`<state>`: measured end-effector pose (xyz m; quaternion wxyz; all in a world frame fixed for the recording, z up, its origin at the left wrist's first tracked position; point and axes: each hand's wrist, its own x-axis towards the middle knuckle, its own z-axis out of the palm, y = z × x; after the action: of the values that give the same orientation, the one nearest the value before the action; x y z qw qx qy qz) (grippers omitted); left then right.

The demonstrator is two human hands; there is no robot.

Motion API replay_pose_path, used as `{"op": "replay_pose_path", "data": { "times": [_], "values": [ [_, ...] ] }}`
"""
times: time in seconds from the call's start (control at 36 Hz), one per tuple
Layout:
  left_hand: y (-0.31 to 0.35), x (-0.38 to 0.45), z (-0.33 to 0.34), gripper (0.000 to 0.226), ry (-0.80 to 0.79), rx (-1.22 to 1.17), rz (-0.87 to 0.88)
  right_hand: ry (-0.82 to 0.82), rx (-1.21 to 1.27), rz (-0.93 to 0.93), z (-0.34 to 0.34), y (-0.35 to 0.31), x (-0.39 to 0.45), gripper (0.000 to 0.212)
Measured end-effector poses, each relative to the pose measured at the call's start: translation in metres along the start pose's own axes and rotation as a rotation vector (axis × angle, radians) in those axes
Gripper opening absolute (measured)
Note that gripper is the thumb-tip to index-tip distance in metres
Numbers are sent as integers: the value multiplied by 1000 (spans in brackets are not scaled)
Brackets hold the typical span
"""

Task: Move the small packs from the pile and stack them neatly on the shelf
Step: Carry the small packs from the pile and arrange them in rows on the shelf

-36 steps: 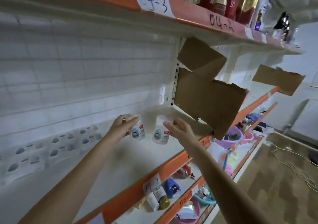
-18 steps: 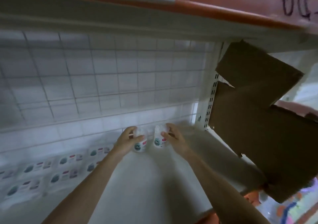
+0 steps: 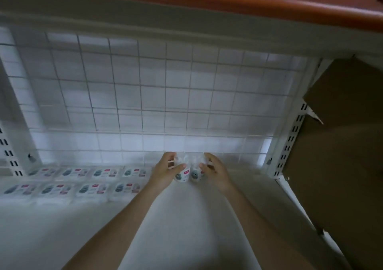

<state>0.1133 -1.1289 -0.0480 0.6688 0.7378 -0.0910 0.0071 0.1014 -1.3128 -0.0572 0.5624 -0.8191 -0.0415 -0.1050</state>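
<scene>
Left hand (image 3: pixel 165 172) and right hand (image 3: pixel 215 171) each grip a small white printed pack (image 3: pixel 182 174); upright, extending the laid rows (image 3: pixel 83 178) on the white shelf (image 3: pixel 186 218).

The shelf (image 3: pixel 186 218) looks like painted metal, white, smooth and matt. At its far side stands a wire grid (image 3: pixel 145 95) of thin white metal rods. The slotted upright (image 3: pixel 290 137) on the right is the same white painted metal. On the far right hangs cardboard (image 3: pixel 342 166), brown, matt and slightly rough, with torn edges. The small packs (image 3: pixel 187 171) held in both hands, and the rows of packs (image 3: pixel 83 180) on the left, look like soft plastic film with a faint sheen and printed labels. The upper shelf edge (image 3: pixel 269 0) is glossy orange.
</scene>
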Motion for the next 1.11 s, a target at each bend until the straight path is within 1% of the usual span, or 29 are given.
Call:
{"op": "replay_pose_path", "data": {
  "times": [0.06, 0.08, 0.14, 0.17, 0.19, 0.25, 0.47, 0.58, 0.67, 0.72, 0.78, 0.83, 0.92, 0.94, 1.0, 1.06, 1.11],
  "values": [
    [-2, 1, 1, 37, 10, 6, 3, -12, -19, -17, 0, 0, 1, 37],
    [-2, 1, 1, 36, 13, 13, 7, -14, -31, -25, 0, 0, 0, 43],
    [-4, 2, 1, 33, 20, 18, 13, -7, -50, -44, 0, 11, 4, 61],
    [-4, 2, 1, 31, 23, 20, 14, -14, -66, -47, 0, 8, 2, 64],
    [-4, 2, 1, 30, 26, 25, 11, -21, -68, -37, 0, 0, -3, 59],
    [-3, 2, 2, 31, 32, 42, 11, -12, -64, -2, -1, -9, -8, 43],
    [-2, 1, 4, 36, 33, 72, 12, 68, -14, 24, 5, -7, -10, 42],
    [0, -2, 6, 38, 51, 98, 17, 100, 20, 52, 9, -7, -11, 47],
    [3, -4, 6, 52, 40, 133, 15, 110, 61, 97, 12, -11, -13, 51],
    [4, -6, 3, 62, 21, 161, 6, 95, 83, 125, 13, -15, -17, 58],
    [4, -7, 0, 69, 6, 183, -14, 96, 80, 152, 12, -17, -22, 68],
    [5, -9, -3, 71, 9, 196, -33, 124, 59, 165, 9, -18, -29, 70],
    [7, -16, -8, 68, 20, 257, -24, 151, -83, 136, 1, -22, -46, 61],
    [7, -19, -11, 67, 21, 287, -8, 141, -144, 123, -2, -25, -54, 58],
    [6, -29, -15, 64, 30, 361, 51, 72, -225, 119, -9, -36, -73, 59],
    [4, -44, -21, 62, 31, 432, 158, -29, -413, 96, -17, -45, -93, 65],
    [6, -60, -25, 61, -24, 543, 303, -81, -669, 21, -21, -53, -110, 64]
  ]
}}
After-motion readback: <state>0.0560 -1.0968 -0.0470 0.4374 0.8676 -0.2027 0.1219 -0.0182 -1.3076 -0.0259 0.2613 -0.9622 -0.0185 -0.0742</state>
